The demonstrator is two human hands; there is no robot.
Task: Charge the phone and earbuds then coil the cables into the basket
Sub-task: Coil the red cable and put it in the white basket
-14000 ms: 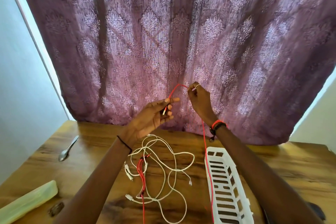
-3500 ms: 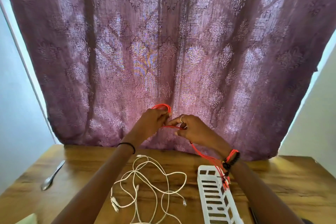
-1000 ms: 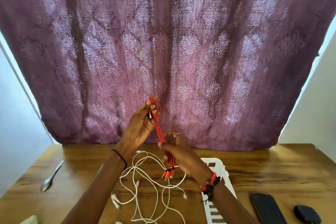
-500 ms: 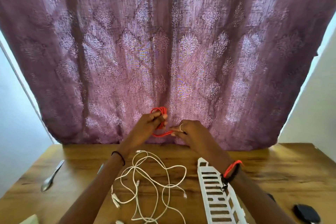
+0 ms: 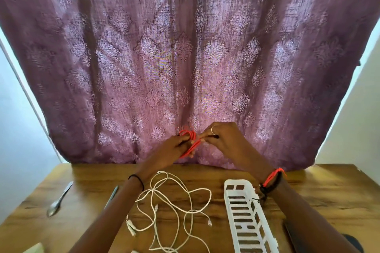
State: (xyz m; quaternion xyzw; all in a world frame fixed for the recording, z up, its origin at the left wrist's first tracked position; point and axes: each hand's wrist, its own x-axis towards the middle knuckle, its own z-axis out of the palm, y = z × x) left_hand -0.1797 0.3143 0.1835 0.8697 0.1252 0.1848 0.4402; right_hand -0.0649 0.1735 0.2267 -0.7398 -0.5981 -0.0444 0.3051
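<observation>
A red cable (image 5: 188, 138), gathered into a small bundle of loops, is held in the air in front of a purple patterned curtain (image 5: 185, 47), above the far edge of the wooden bench (image 5: 329, 201). The left hand (image 5: 171, 150) has its fingers curled round the bundle, while the right hand (image 5: 225, 139) pinches a strand that runs from the loops to its fingertips. Neither hand is free.

Below them, a tangle of white cables (image 5: 174, 207) lies loose on the bench, uncoiled. Just to its right is a white slatted basket (image 5: 238, 182), which appears to hold nothing in the part that shows. A spoon (image 5: 56, 205) lies well apart on the left. A dark flat shape (image 5: 289, 232) shows beside the basket under the right forearm. It may be the phone, but too little of it is visible to say.

The step in hand looks like the coiling of the red cable, close to its finish. The next move likely calls for tucking or wrapping the loose end so the loops hold, then lowering the bundle into the basket without letting it spring open. The white cables would remain to be untangled and coiled.
</observation>
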